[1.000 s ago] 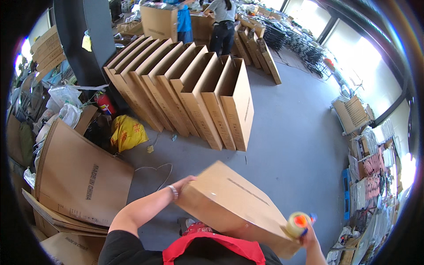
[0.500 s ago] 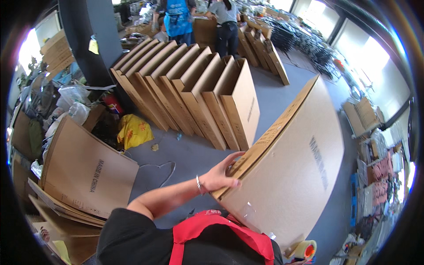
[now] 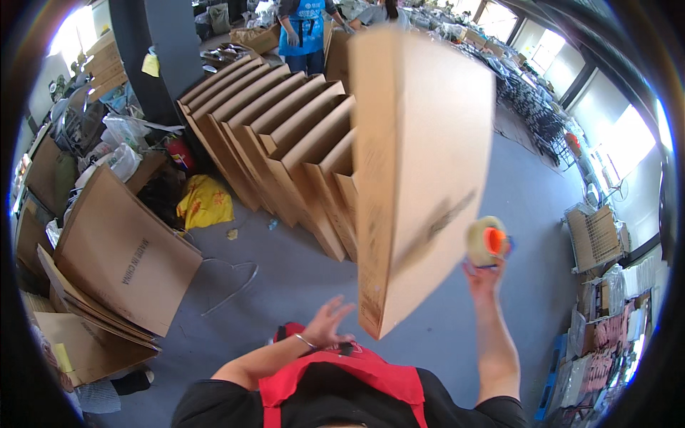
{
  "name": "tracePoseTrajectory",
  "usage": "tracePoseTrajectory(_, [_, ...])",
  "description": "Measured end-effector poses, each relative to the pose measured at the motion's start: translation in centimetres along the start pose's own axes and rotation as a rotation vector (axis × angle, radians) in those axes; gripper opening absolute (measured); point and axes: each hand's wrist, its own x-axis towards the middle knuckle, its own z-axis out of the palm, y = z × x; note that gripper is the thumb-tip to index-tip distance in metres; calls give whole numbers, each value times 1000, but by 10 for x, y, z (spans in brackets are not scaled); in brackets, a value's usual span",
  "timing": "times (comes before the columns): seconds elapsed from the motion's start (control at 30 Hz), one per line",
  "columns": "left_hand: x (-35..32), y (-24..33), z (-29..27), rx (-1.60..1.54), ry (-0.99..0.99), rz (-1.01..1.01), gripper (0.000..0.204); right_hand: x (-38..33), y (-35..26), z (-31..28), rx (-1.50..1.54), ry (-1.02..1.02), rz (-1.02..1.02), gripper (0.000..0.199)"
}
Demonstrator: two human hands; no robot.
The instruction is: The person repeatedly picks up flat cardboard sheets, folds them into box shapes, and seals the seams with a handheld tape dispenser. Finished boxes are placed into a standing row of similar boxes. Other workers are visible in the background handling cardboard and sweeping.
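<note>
A grey floor (image 3: pixel 528 214) is spreading through the workshop, and a dark pillar (image 3: pixel 139 85) is standing in the upper left of the frame. Beside it, a row of boxes (image 3: pixel 303 189) is leaning from the upper left toward the centre. One co-worker in a blue apron (image 3: pixel 307 27) is standing behind this row, at the top; a second person in a grey top (image 3: pixel 387 16) is showing only partly, behind the big box.

This big box (image 3: pixel 442 157) is occupying the middle and upper centre, standing tilted, with its narrow side facing left. It is looking blurred, and I cannot tell if it is touching the floor. Its near corner is pointing down toward the lower centre.

The left hand (image 3: pixel 327 326), wearing a bracelet (image 3: pixel 305 341), is hovering in the lower centre, just beside this corner. Its fingers are spreading apart and they are holding nothing. The right hand (image 3: pixel 486 277), to the right of the centre, is gripping a tape dispenser (image 3: pixel 481 245), with the fingers closing around its lower part. Whether this hand is also touching the edge of the box, I cannot tell.

At the left, cardboard sheets (image 3: pixel 128 250) are leaning in a stack, and a yellow bag (image 3: pixel 205 201) is lying above them, near the row.
</note>
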Motion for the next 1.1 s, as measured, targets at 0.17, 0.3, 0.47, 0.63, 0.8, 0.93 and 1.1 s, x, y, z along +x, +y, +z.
tracePoseTrajectory(0.17, [82,-83,-51,-635,856,-419,74,17,142,15,-11,80,494,64])
tracePoseTrajectory(0.3, [202,-116,-128,-188,771,-432,71,26,234,13,-7,322,683,67])
tracePoseTrajectory(0.47, [323,-215,-109,-59,215,-496,83,79,274,36,-136,283,699,59])
tracePoseTrajectory(0.63, [400,-232,-25,159,59,-593,70,142,258,58,-86,401,697,51])
tracePoseTrajectory(0.8, [477,-219,1,-129,38,-360,21,185,231,87,46,607,621,74])
tracePoseTrajectory(0.93, [573,-186,-24,-279,236,-175,19,239,198,112,155,526,578,87])
tracePoseTrajectory(1.1, [612,-242,-41,-69,245,-143,17,317,180,155,212,344,428,78])
